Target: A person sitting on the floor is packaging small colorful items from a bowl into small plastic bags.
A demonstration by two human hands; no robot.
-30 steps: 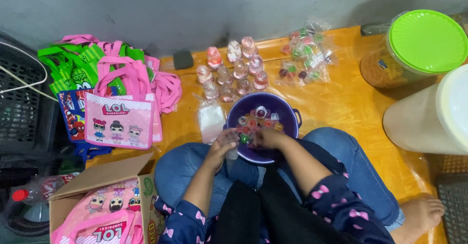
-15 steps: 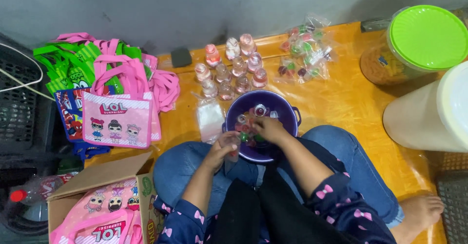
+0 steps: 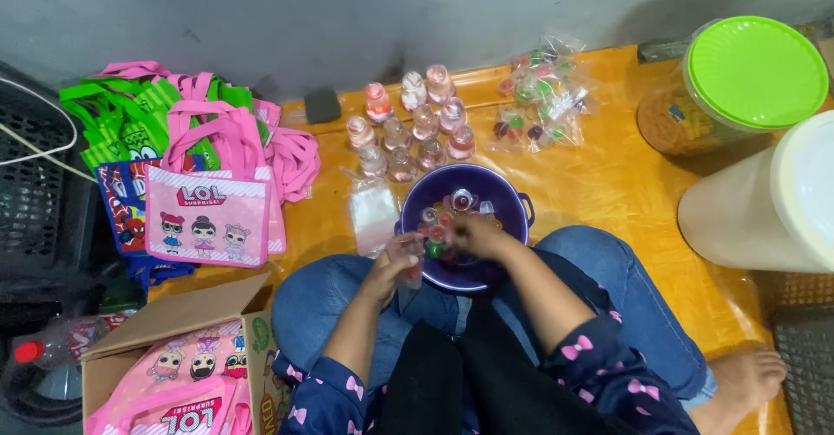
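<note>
Bowl: I see the purple bowl (image 3: 512,196) on my lap, at the near edge of the orange table (image 3: 625,183), holding small coloured jelly cups (image 3: 445,213).
Right hand: my right hand (image 3: 476,233) is curled inside the bowl, fingers closed on the cups.
Left hand: my left hand (image 3: 391,265) grips a small clear bag (image 3: 412,257) just left of the bowl.
Far: clear bottles (image 3: 415,126) stand in a cluster.
Left: pink tote bags (image 3: 208,209) lie stacked.
Right: a jar with a green lid (image 3: 754,72).
</note>
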